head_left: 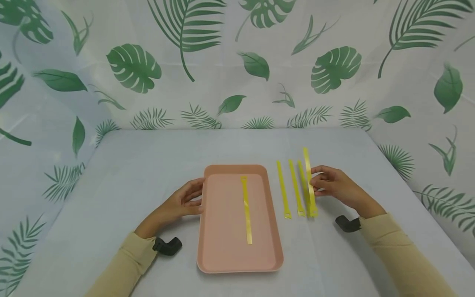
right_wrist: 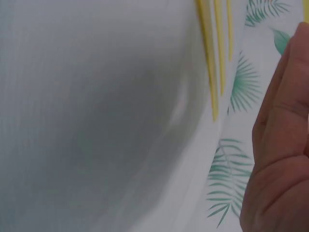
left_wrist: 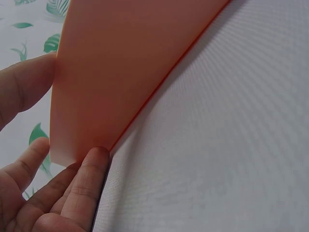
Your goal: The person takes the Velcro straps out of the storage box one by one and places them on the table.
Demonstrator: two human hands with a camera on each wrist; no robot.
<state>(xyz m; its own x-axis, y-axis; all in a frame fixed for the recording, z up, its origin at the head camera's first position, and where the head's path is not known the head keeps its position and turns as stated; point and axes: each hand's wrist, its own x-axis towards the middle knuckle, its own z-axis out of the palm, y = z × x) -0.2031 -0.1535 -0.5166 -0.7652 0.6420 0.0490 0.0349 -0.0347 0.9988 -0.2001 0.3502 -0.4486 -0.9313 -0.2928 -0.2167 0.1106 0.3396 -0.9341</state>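
A yellow cable strap [head_left: 308, 165] with a slotted end stands nearly upright in my right hand [head_left: 332, 183], pinched between thumb and fingers. Just left of it, three similar straps [head_left: 283, 189] lie side by side on the table. Another strap [head_left: 246, 210] lies lengthwise in the pink tray [head_left: 237, 264]. My left hand [head_left: 185, 200] touches the tray's left side with relaxed fingers. In the left wrist view, its fingertips [left_wrist: 96, 159] meet the tray's outer wall [left_wrist: 106, 63]. The right wrist view catches only part of the right hand [right_wrist: 282, 130] beside the straps [right_wrist: 211, 72].
A white cloth covers the table [head_left: 156, 152]. Leaf-patterned sheets [head_left: 222, 82] hang behind it and at both sides. A black wrist device [head_left: 168, 246] sits at the left cuff and a similar device [head_left: 348, 223] at the right cuff.
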